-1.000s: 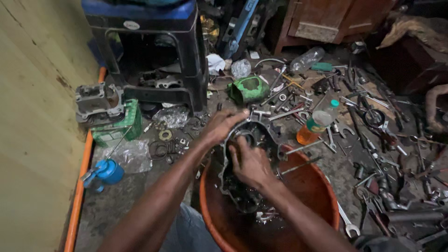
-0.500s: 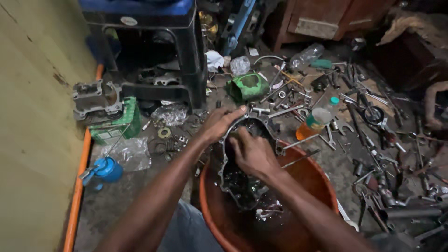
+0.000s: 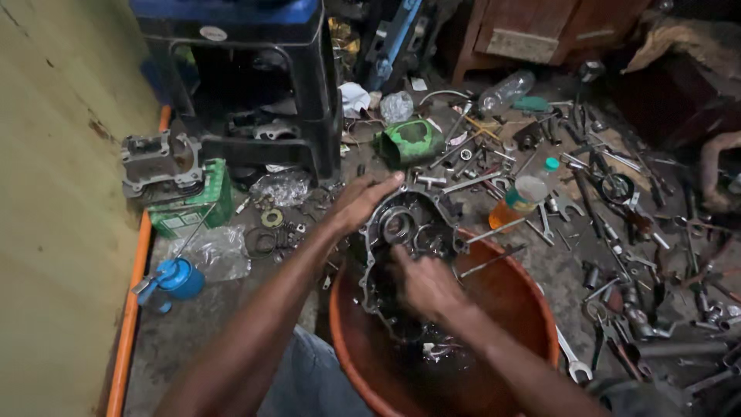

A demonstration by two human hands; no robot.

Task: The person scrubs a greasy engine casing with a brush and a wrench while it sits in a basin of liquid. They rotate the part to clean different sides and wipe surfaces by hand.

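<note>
A dark, greasy engine crankcase half (image 3: 413, 228) stands tilted in an orange plastic basin (image 3: 517, 297) between my knees. My left hand (image 3: 359, 202) grips the casing's upper left edge and holds it up. My right hand (image 3: 421, 282) presses on the casing's inner face, fingers curled against the metal just below its round bearing hole. Whether the right hand holds a small tool or cloth cannot be told. Dark liquid and small parts lie in the basin's bottom.
Wrenches, sockets and bolts (image 3: 617, 232) litter the floor to the right. An orange-liquid bottle (image 3: 519, 202) stands by the basin. A green container (image 3: 409, 140), a black-and-blue stool (image 3: 255, 85), a cylinder block on a green box (image 3: 166, 174) and a blue oil can (image 3: 177, 278) sit at left.
The view has shifted slightly. My right hand has slid a little lower over the casing's inner face, while my left hand keeps its grip on the upper edge.
</note>
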